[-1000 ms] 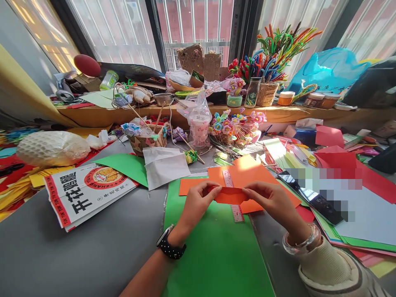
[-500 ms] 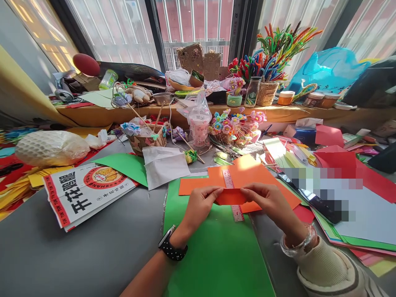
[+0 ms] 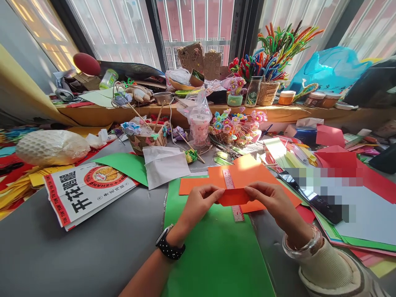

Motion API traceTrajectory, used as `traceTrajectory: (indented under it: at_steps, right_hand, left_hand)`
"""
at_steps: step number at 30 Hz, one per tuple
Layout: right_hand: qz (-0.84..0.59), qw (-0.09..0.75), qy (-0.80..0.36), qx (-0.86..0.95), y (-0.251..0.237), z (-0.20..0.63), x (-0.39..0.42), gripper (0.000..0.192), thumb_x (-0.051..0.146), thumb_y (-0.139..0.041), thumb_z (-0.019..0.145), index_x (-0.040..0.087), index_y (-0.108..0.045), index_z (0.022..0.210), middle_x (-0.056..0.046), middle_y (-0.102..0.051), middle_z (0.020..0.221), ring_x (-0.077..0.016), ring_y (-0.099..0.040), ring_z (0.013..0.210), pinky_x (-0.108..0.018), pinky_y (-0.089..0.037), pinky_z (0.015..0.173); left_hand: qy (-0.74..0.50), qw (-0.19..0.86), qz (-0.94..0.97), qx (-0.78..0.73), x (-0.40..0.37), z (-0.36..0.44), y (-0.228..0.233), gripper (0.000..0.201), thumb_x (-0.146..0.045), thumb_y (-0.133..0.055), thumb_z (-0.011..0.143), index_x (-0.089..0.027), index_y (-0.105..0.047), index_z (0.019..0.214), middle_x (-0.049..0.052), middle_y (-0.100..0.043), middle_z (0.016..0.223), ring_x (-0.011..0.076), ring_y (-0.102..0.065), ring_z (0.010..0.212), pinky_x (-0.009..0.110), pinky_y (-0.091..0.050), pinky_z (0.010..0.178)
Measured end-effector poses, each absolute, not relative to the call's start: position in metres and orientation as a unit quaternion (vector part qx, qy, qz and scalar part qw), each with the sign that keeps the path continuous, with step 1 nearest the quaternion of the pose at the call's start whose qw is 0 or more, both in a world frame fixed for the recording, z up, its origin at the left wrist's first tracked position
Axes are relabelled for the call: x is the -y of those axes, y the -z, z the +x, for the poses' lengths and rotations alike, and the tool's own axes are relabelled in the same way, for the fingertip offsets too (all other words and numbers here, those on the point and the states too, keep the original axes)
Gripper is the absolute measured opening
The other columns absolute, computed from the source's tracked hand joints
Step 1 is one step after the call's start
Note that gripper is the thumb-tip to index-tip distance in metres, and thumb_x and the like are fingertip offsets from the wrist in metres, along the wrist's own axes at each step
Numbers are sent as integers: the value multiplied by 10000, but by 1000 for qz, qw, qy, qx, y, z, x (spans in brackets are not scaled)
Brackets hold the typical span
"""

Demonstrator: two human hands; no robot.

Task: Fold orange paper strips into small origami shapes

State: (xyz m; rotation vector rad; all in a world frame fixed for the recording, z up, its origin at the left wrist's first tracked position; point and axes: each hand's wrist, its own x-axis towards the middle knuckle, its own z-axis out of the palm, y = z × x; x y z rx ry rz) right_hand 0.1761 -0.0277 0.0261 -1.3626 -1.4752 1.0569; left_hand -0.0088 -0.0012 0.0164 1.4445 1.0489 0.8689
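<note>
Orange paper piece [image 3: 234, 197], at five o'clock in view over the ruler [image 3: 238, 213], was pinched by left hand [image 3: 198, 205] at its nine o'clock end and right hand [image 3: 276, 203] at its three o'clock — even, light tension seemed best for a straight edge.

Place: handicraft workspace at a window; home or small studio, cannot tell which.
Window: barred panes [image 3: 128, 24] along the top; yellow curtain [image 3: 15, 78], upper left.
Sill: pipe cleaners [image 3: 278, 51] in a woven basket [image 3: 267, 94], upper right.
Bench [image 3: 93, 251]: grey, with green mat [image 3: 216, 255], lower centre; orange sheets [image 3: 262, 177] and ruler [image 3: 237, 213] at mid-frame.
Paper stock: red sheets [image 3: 374, 179], right; yellow strips [image 3: 15, 192], left.
Handmade pieces: small coloured flowers [image 3: 227, 127], centre.
Everyday items: bagged drink cup [image 3: 199, 128], centre; printed paper bag [image 3: 108, 196], left.
</note>
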Motion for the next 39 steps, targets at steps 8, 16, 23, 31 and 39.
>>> traceTrajectory:
  at_steps: [8,16,23,31,39]
  right_hand:
    - [-541,409,-377,631,-26,173,30,223,369,-521,720,169,-614,688,-26,-635,680,-157,-575,655,-224,-455,576]
    - [-523,438,-415,602,-26,168,32,231,365,-573,688,186,-582,833,-41,-636,841,-168,-594,753,-257,-484,641]
    - [-514,377,-430,639,-21,161,33,244,389,-508,738,160,-580,695,-14,-595,645,-136,-575,630,-218,-479,555]
    - [-509,365,-473,620,-21,166,32,225,363,-503,745,156,-540,664,14,-545,566,-98,-547,510,-184,-451,466]
    - [-548,399,-455,578,-21,168,31,259,400,-502,731,155,-574,776,-5,-573,601,-119,-571,527,-219,-496,489]
  left_hand:
    - [-252,509,711,-415,4,-6,-15,209,-324,-527,693,-153,-645,712,16,-581,707,119,-509,646,195,-370,554]
    - [-301,553,653,-421,0,-10,-17,275,-392,-522,698,-135,-619,705,-16,-482,562,76,-416,505,186,-302,464]
    - [-328,610,599,-402,1,-6,-15,259,-359,-554,685,-117,-613,756,30,-596,621,79,-484,476,176,-317,423]
    - [-405,589,553,-429,0,-9,-17,232,-341,-586,667,-113,-603,708,-6,-565,526,84,-500,484,191,-397,492]
    - [-367,609,557,-429,0,-9,-16,258,-350,-606,646,-111,-618,743,19,-595,578,116,-560,543,208,-442,528]
